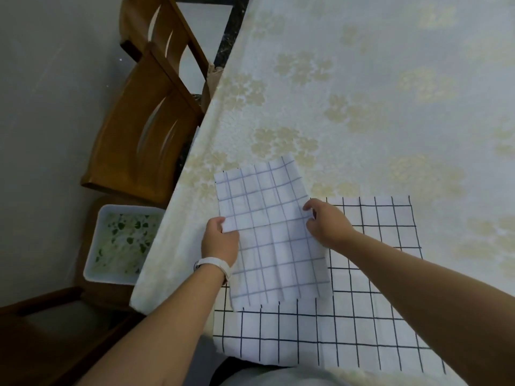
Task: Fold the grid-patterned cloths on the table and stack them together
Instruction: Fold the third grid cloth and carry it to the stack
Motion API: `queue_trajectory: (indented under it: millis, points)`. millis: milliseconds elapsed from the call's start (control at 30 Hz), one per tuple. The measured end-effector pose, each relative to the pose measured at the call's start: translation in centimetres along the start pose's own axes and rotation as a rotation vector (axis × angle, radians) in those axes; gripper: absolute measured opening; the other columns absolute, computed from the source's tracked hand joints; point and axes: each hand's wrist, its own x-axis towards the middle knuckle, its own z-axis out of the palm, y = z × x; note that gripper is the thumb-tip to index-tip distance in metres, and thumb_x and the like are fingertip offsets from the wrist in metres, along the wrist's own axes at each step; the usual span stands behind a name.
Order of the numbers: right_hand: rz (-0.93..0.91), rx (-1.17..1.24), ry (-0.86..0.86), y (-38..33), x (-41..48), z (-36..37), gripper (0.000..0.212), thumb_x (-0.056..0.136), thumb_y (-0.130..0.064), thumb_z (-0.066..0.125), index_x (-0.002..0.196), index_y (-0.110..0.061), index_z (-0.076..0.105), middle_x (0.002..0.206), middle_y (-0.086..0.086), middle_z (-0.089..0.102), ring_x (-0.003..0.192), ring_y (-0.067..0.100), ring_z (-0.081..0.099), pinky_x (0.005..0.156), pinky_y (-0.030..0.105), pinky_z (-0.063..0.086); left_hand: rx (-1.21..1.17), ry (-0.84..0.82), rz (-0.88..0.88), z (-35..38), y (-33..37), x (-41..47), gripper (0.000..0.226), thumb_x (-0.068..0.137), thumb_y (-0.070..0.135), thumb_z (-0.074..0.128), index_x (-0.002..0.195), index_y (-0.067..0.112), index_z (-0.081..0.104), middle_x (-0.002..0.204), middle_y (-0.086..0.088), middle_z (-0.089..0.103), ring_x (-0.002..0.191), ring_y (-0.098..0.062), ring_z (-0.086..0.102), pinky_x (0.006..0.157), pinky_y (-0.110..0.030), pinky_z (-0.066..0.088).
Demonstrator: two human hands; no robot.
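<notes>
A white cloth with a pale blue grid [270, 232] lies folded into a long strip, partly over a larger white cloth with a black grid [370, 316] spread flat near the table's front edge. My left hand [220, 240], with a white wristband, pinches the blue-grid cloth's left edge. Opposite it, my right hand [326, 224] pinches the right edge of the same cloth. Its near end overlaps the black-grid cloth's left part.
The table [362, 93] wears a cream flower-patterned cover. Two wooden chairs [145, 121] stand along its left side. A white tray with green-speckled contents [119, 246] sits on a stool below the table's left edge.
</notes>
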Motion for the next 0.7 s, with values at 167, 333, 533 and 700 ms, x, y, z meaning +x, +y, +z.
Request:
queue_trajectory:
  millis: [167,333,533,700]
  points:
    - [0.055,0.02,-0.022,0.7,-1.2,-0.1,0.03,0.087,-0.01,0.052,0.115,-0.018,0.056,0.077,-0.003,0.055,0.065,0.017,0.056,0.059,0.031,0.045,-0.011,-0.042,0.041,0.2,0.1,-0.3,0.028,0.092,0.013,0.058,0.118,0.023,0.055,0.093,0.014,0.051,0.076,-0.008,0.054,0.063,-0.022,0.045]
    - [0.082,0.114,0.015,1.0,-1.9,0.2,0.027,0.087,-0.01,0.053,0.113,-0.017,0.058,0.081,-0.004,0.055,0.065,0.012,0.052,0.054,0.024,0.04,0.168,-0.038,0.061,-0.3,-0.8,-0.3,0.022,0.091,0.018,0.057,0.112,0.025,0.056,0.098,0.003,0.058,0.073,-0.012,0.058,0.056,-0.022,0.044]
    - [0.096,0.159,0.052,0.6,-1.9,0.4,0.03,0.088,-0.013,0.054,0.118,-0.015,0.056,0.096,0.0,0.054,0.072,0.015,0.054,0.06,0.027,0.044,0.375,0.021,0.147,-0.8,0.3,1.2,0.03,0.089,0.03,0.059,0.117,0.018,0.057,0.126,-0.005,0.043,0.095,-0.02,0.055,0.084,-0.034,0.049]
    - [0.055,0.049,0.116,-0.3,0.3,-0.7,0.041,0.089,-0.018,0.054,0.129,-0.016,0.048,0.126,0.005,0.046,0.094,0.02,0.054,0.079,0.036,0.051,0.602,-0.004,0.29,-1.1,4.0,5.2,0.044,0.089,0.035,0.057,0.129,0.021,0.05,0.133,-0.005,0.042,0.115,-0.027,0.049,0.095,-0.039,0.045]
